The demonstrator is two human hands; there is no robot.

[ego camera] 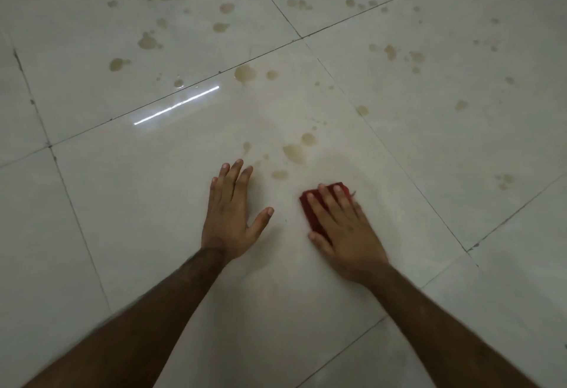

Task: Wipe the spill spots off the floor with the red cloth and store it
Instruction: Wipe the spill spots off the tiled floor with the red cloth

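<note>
My right hand (343, 231) lies flat with straight fingers on the red cloth (310, 209) and presses it onto the pale tiled floor (153, 203). Most of the cloth is hidden under the hand; only its left and far edges show. My left hand (230, 216) rests flat on the floor to the left, fingers spread, holding nothing. Brownish spill spots lie just beyond both hands, the nearest (279, 175) and a larger one (295, 153). Several more spots (245, 73) are scattered over the far tiles.
Dark grout lines (184, 87) cross the glossy tiles. A bright strip of reflected light (176, 106) shows on the floor beyond my left hand. More spots (504, 179) lie far right. No other objects are in view.
</note>
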